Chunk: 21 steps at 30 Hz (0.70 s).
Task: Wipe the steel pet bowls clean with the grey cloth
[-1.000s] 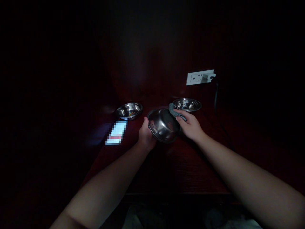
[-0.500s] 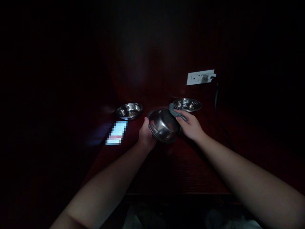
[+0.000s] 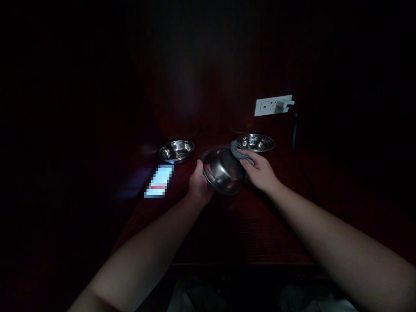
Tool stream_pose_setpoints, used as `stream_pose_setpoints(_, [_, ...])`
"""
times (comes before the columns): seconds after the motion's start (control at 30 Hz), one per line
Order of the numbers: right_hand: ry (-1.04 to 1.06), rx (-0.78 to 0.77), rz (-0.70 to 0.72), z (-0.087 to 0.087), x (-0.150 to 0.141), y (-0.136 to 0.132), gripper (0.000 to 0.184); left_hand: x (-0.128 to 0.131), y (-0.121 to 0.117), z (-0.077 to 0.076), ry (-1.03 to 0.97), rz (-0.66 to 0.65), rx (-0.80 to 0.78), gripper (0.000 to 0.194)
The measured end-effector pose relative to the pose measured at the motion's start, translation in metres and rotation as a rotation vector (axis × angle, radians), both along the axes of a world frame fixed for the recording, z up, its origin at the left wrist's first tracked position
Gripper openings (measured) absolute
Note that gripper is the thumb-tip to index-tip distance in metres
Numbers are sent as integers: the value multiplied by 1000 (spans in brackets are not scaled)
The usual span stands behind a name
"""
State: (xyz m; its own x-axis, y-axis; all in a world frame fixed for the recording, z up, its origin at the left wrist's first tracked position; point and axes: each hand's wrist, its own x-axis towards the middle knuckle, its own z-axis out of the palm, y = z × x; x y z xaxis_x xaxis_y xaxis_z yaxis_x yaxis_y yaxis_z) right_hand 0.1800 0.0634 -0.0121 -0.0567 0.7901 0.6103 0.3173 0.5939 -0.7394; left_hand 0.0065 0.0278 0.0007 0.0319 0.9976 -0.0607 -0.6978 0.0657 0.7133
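A shiny metal bowl [image 3: 222, 169] is held tilted above the dark red table, its outer base and side turned toward me. My left hand [image 3: 199, 184] grips its rim on the left, thumb up along the edge and the other fingers hidden beneath. In my right hand [image 3: 259, 170] is a folded grey-green cloth [image 3: 239, 153], pressed against the bowl's upper right side. The fingers of that hand are closed around the cloth.
Another metal bowl [image 3: 177, 151], with something colourful in it, stands at the back left. A further metal bowl [image 3: 255, 142] sits at the back right. A blurred-out bright phone-like screen [image 3: 159, 181] lies on the table [image 3: 240, 234]. A wall socket [image 3: 273, 105] has a plug and hanging cable [image 3: 295, 134].
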Motion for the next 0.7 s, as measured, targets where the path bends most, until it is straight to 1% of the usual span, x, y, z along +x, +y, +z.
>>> stream_pose_setpoints(0.1, [0,2,6,0,0,0,35,0,0,0,-5,22,-8,53])
stream_pose_setpoints(0.33, [-6,-2,2,-3,1,3,35,0,4,-2,-29,22,-49,52])
stream_pose_setpoints(0.53, [-8,17,0,-2,1,2,35,-2,4,-4,-33,19,-30,49])
stream_pose_setpoints(0.7, [-6,16,6,-1,1,2,35,0,4,-2,-25,31,-35,52])
